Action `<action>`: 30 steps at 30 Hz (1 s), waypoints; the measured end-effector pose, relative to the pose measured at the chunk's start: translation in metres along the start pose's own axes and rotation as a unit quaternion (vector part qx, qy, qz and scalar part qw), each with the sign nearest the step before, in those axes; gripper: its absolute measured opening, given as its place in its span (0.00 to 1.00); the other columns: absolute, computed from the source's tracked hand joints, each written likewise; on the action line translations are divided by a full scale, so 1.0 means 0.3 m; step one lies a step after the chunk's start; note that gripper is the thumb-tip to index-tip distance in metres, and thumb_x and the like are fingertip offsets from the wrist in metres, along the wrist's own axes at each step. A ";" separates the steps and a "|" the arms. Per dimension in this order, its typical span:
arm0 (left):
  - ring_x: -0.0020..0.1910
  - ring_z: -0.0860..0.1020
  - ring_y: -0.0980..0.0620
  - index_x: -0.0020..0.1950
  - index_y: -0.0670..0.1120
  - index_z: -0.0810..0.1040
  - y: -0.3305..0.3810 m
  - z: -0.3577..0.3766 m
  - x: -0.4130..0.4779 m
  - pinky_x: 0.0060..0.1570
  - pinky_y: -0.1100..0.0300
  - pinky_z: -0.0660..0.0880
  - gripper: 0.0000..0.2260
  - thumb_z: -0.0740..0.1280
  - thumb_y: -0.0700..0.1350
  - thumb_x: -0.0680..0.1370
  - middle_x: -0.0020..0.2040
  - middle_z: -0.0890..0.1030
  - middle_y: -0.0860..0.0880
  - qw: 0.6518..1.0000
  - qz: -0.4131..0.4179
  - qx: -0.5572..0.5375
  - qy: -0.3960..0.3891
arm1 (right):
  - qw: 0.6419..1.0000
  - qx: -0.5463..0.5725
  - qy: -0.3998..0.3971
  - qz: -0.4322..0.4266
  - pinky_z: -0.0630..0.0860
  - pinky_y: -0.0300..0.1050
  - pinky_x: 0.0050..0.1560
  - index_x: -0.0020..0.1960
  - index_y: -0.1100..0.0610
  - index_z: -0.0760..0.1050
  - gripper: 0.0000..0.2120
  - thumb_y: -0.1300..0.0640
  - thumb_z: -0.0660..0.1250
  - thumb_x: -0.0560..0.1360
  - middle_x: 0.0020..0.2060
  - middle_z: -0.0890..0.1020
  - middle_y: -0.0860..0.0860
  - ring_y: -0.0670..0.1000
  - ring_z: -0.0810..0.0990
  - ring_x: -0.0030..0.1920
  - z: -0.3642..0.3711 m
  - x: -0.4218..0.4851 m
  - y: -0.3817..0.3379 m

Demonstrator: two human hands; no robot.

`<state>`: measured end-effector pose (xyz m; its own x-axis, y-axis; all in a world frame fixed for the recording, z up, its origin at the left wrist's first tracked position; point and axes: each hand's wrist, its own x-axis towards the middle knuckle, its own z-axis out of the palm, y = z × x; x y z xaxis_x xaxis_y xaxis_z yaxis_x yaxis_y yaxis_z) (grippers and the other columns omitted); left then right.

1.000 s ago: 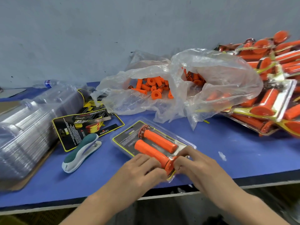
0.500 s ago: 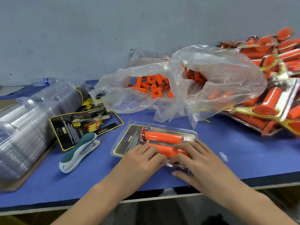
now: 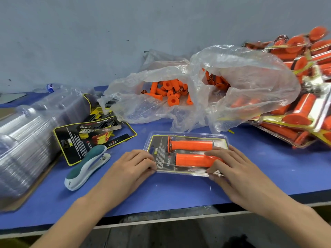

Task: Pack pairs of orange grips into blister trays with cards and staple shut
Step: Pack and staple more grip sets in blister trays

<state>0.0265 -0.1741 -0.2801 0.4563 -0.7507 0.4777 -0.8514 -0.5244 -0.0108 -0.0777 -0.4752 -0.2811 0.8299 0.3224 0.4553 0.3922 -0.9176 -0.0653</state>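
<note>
At the middle of the blue tabletop [image 3: 179, 190] lies a clear blister tray [image 3: 188, 134], with a card [image 3: 161, 154] inside and two orange grips [image 3: 191, 145] side by side along it. The left hand [image 3: 130, 167] pinches the tray's edge at 9 o'clock with curled fingers. The right hand [image 3: 231, 167] clamps the 3 o'clock end, fingers over the near grip and thumb at the near rim. A stapler [image 3: 87, 167] lies at 9 o'clock beyond the left hand, loose cards [image 3: 93, 136] at 10, and a plastic bag [image 3: 241, 83] of grips at 12.

Even soft light, faint shadows, blurred warped edges.
</note>
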 end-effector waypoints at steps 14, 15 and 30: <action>0.79 0.51 0.59 0.71 0.55 0.63 -0.019 0.005 0.034 0.77 0.58 0.44 0.25 0.59 0.58 0.75 0.80 0.55 0.56 0.987 -0.066 0.002 -0.149 | 0.996 0.086 -0.022 0.007 0.59 0.30 0.65 0.49 0.47 0.79 0.08 0.45 0.62 0.80 0.64 0.74 0.42 0.46 0.69 0.66 0.031 0.025 -0.018; 0.79 0.49 0.60 0.74 0.55 0.60 -0.022 0.005 0.045 0.78 0.58 0.42 0.28 0.58 0.59 0.74 0.80 0.54 0.57 0.983 -0.076 -0.003 -0.166 | 0.995 0.095 -0.027 0.009 0.58 0.29 0.65 0.49 0.46 0.78 0.08 0.45 0.62 0.80 0.64 0.74 0.41 0.46 0.68 0.67 0.031 0.026 -0.014; 0.49 0.77 0.51 0.58 0.51 0.76 0.071 0.037 0.063 0.51 0.56 0.72 0.10 0.65 0.52 0.78 0.53 0.78 0.51 0.995 0.070 0.065 0.022 | 0.994 0.112 0.008 0.016 0.68 0.44 0.66 0.51 0.46 0.78 0.09 0.45 0.61 0.80 0.65 0.73 0.41 0.47 0.66 0.69 0.048 0.030 -0.019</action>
<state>0.0199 -0.2039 -0.2810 0.3213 -0.8037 0.5009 -0.8639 -0.4654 -0.1927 -0.0666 -0.4638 -0.2894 0.8378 0.2882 0.4637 0.4453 -0.8521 -0.2751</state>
